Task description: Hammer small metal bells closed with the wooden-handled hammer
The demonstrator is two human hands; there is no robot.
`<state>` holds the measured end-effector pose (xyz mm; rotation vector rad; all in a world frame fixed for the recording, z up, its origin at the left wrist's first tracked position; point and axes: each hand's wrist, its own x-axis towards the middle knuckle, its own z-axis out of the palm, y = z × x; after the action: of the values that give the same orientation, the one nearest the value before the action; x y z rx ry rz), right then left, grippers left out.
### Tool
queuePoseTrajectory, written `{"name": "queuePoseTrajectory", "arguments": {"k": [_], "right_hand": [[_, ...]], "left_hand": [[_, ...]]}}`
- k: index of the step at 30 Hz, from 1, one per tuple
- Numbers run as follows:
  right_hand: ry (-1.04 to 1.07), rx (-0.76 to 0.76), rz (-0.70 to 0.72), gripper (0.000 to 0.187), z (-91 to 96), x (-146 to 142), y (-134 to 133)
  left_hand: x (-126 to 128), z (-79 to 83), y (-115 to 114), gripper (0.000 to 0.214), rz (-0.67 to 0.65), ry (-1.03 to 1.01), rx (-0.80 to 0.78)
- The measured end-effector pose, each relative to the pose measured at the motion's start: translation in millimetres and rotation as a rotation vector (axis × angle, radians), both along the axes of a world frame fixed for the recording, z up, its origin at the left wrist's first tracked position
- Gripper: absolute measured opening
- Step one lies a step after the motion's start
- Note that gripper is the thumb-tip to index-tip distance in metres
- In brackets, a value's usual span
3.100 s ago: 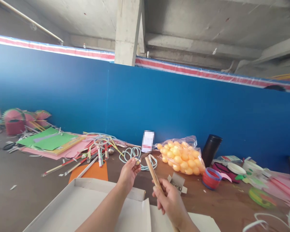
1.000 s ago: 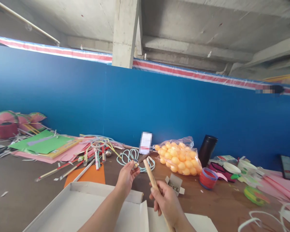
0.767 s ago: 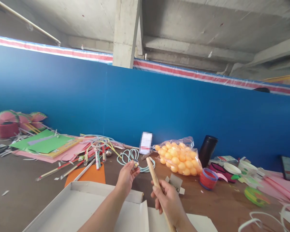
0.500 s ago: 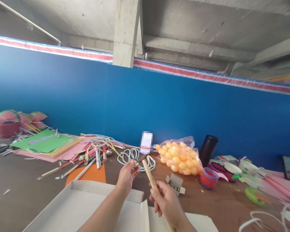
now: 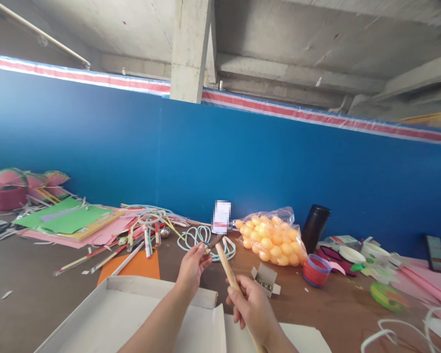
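Observation:
My left hand (image 5: 191, 267) pinches a small shiny silver ball (image 5: 207, 248) between thumb and fingertips. In my right hand (image 5: 248, 299) is a pale wooden stick (image 5: 226, 264), with the fingers wrapped round its middle. The stick slants up and left; its far end is close to the silver ball but appears apart from it. Both hands are over an open white cardboard box (image 5: 147, 284). Beyond the fingertips lies a coil of pale blue cord (image 5: 194, 236). Another silver ball (image 5: 165, 232) rests on the table to the left.
A clear bag of orange balls (image 5: 270, 240) and a black bottle (image 5: 316, 228) stand before the blue partition (image 5: 242, 157). Nearer are a small open carton (image 5: 265, 282) of metal bits and a red-blue tub (image 5: 316, 270). Coloured paper (image 5: 73, 218) and sticks lie left, a phone (image 5: 436, 254) right.
The view has shifted very slightly. Both hands keep the same grips on the silver ball and the wooden stick, almost without motion.

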<state>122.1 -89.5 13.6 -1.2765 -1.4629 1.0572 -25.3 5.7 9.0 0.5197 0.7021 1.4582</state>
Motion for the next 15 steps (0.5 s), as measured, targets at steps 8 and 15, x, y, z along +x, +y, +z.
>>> {"name": "queuePoseTrajectory", "arguments": {"k": [8,15], "right_hand": [[0.000,-0.003,0.001,0.033,-3.9,1.8,1.7],[-0.006,-0.001,-0.103,0.026,-7.7,5.6,7.6]], "left_hand": [[0.9,-0.4,-0.3,0.008,0.003,0.031,-0.006],[1.9,-2.4,0.7,0.012,0.007,0.092,-0.002]]}}
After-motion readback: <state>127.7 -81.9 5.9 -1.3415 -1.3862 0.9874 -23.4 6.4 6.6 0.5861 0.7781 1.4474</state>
